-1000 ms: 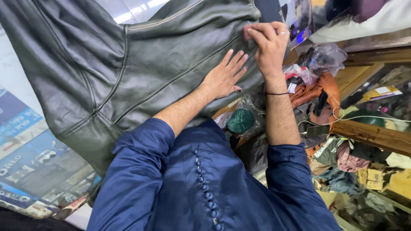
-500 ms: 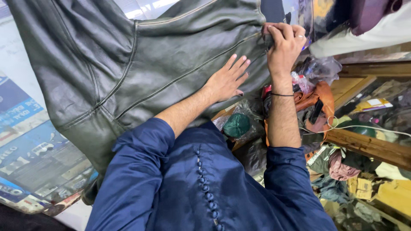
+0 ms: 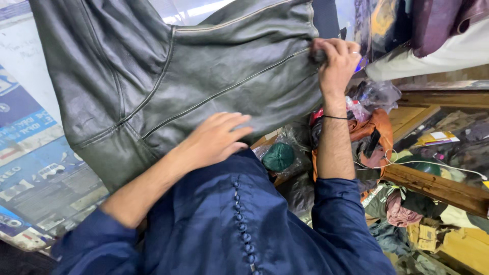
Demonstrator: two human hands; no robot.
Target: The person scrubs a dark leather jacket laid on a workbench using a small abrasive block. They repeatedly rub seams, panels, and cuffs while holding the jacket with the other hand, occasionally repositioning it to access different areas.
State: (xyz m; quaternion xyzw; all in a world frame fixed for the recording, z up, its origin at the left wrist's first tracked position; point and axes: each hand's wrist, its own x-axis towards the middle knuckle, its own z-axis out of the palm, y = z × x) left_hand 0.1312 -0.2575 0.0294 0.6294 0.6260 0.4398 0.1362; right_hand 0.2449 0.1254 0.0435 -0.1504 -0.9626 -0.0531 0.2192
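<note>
Dark green-grey leather jacket [image 3: 204, 86] lies spread flat over a worktable, filling the upper middle of my head view, its piped seams running slantwise and a ribbed hem [image 3: 326, 18] at its top right edge. My right hand [image 3: 337, 61] is clenched on the jacket's right edge, just below that hem, fingers curled tight around a fold of leather; a thin dark band sits on the wrist. My left hand [image 3: 216, 140] rests open and flat on the lower part of the jacket, fingers loose, holding nothing, pressing the leather down near its lower edge. I judge this as a smoothing or positioning step: one hand pins, the other grips the edge. Any further handling would call for a firm grip on the right and steady pressure on the left, so the slick leather does not slide. My dark blue buttoned shirt [image 3: 239, 224] fills the foreground. To the left, the table shows a printed blue sheet [image 3: 35, 173]. To the right sit a green yarn ball [image 3: 278, 156], an orange bag [image 3: 374, 135], a white cable [image 3: 438, 164] and wooden shelving [image 3: 433, 186].
</note>
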